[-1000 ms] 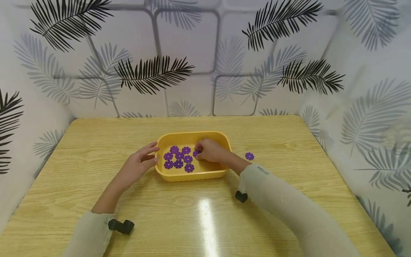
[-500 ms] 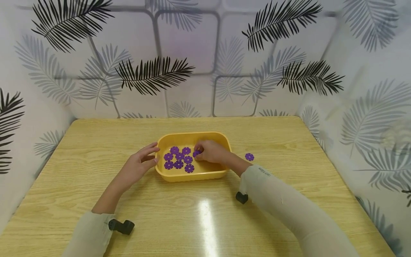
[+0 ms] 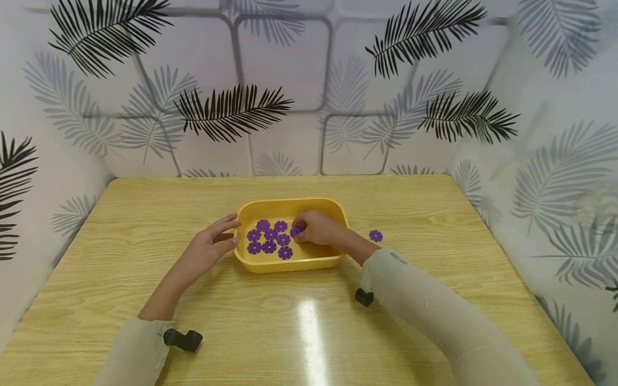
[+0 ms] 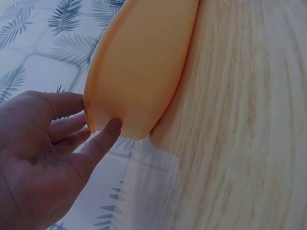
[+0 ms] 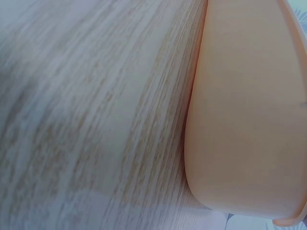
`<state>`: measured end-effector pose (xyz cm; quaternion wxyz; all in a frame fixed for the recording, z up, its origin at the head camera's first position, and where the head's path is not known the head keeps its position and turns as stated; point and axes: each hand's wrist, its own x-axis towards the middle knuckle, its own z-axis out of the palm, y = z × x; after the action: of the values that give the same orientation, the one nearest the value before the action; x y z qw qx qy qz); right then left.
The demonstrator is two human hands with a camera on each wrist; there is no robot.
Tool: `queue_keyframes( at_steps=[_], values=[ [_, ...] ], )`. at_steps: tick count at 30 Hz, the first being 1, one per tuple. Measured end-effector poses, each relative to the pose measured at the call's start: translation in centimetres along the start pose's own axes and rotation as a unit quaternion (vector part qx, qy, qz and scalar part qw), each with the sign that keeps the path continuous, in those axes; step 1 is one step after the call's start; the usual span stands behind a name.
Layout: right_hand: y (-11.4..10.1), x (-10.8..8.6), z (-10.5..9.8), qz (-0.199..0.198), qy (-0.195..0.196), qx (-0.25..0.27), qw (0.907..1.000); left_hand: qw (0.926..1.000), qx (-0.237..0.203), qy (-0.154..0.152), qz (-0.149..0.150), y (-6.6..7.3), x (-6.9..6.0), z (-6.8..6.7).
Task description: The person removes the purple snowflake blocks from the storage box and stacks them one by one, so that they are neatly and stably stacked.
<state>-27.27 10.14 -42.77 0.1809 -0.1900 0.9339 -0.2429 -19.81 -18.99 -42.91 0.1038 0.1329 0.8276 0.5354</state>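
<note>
A yellow plastic basket (image 3: 289, 264) sits on the table and contains several purple notched discs (image 3: 271, 234), flower-like with a small centre hole. My left hand (image 3: 205, 252) holds the basket's left end: fingertips at the rim, thumb (image 4: 113, 125) against the outer wall. Inside the basket, my right hand (image 3: 318, 227) pinches one purple notched disc (image 3: 296, 231) at the right edge of the group; its fingertips are partly hidden. Outside the basket, to the right, lies one more purple disc (image 3: 375, 236). In the right wrist view only the basket's outer wall (image 5: 249, 115) and the table show.
The wooden table (image 3: 241, 327) reaches back to a wall covering (image 3: 285, 139) with leaf patterns, which also lines both sides. A black wrist camera (image 3: 183, 340) is strapped at the left sleeve, another black camera (image 3: 364, 296) at the right.
</note>
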Motion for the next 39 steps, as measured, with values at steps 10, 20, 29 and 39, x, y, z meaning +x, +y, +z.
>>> queue_keyframes(
  at_steps=[10, 20, 29, 39],
  values=[
    [0.03, 0.01, 0.08, -0.021, 0.005, -0.032, 0.9993, 1.0, 0.0, 0.001, 0.0, 0.13, -0.01, 0.07],
    [0.09, -0.15, 0.21, -0.016, 0.017, -0.08, 0.9965, 1.0, 0.001, 0.001, -0.008, -0.16, 0.06, 0.15],
    [-0.07, -0.37, -0.02, -0.023, 0.028, -0.109, 0.9934, 1.0, 0.002, 0.002, -0.008, -0.18, 0.09, 0.23],
    [0.51, -0.41, -0.38, -0.022, 0.038, 0.038, 0.9983, 1.0, 0.005, 0.0, -0.002, -0.3, 0.07, 0.06]
  ],
)
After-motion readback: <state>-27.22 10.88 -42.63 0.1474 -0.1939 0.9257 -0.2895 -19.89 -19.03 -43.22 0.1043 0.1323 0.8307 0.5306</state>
